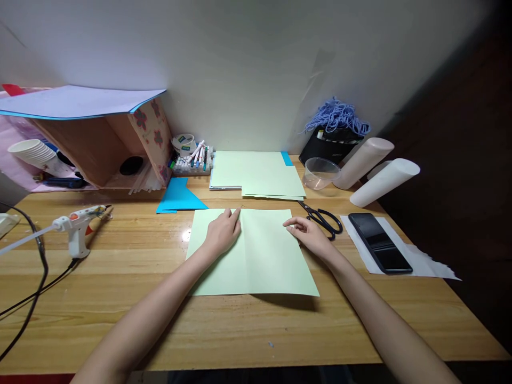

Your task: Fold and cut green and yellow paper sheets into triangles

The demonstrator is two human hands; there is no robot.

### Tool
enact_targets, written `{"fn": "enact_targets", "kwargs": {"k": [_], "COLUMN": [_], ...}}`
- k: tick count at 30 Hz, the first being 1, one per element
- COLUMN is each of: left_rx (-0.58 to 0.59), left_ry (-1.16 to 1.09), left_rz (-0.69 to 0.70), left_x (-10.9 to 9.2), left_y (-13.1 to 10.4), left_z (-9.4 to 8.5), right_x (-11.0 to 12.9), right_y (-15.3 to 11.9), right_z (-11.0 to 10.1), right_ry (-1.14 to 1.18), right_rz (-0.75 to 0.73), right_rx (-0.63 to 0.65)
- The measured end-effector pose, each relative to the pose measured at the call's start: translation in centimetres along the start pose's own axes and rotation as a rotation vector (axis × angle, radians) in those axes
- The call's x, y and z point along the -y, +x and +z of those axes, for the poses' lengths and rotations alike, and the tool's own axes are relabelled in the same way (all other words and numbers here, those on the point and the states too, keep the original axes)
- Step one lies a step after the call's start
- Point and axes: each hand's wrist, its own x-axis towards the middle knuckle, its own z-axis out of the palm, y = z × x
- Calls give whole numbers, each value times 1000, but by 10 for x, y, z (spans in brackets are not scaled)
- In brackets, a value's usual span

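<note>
A pale green sheet of paper (264, 256) lies in front of me with a crease down its middle. Its lower right part is raised off the table and casts a shadow. My left hand (222, 232) presses on the left half, index finger stretched along the crease near the top edge. At the upper right edge is my right hand (307, 234), its thumb and fingers slightly apart over the paper. Black-handled scissors (324, 218) lie just beyond that hand. More green sheets (256, 169) are stacked behind, and blue paper pieces (180, 196) lie at the far left.
To the left are a glue gun (80, 229) with its cord and an open cardboard box (100, 144). Markers (196, 160) stand at the back. On the right are a clear plastic bowl (320, 173), white rolls (384, 181), blue yarn (338, 116) and a phone (380, 242).
</note>
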Motion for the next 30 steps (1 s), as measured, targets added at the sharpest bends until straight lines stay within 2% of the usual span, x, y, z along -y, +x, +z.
{"fn": "enact_targets", "kwargs": {"k": [4, 7, 11, 15, 18, 30], "left_rx": [-5, -72, -68, 16, 35, 23], "left_ry": [8, 20, -7, -28, -39, -23], "left_rz": [9, 95, 210, 229, 233, 238], "left_x": [5, 6, 5, 6, 9, 12], "left_y": [2, 5, 5, 2, 1, 2], "left_z": [-11, -16, -9, 7, 14, 18], "right_x": [-9, -12, -12, -7, -4, -5], "right_y": [9, 15, 20, 18, 15, 11], "right_z": [5, 6, 6, 5, 4, 0], "right_ry": [-69, -65, -47, -37, -46, -6], "right_rz": [-66, -75, -105, -81, -42, 34], "right_rx": [-188, -230, -243, -246, -236, -178]}}
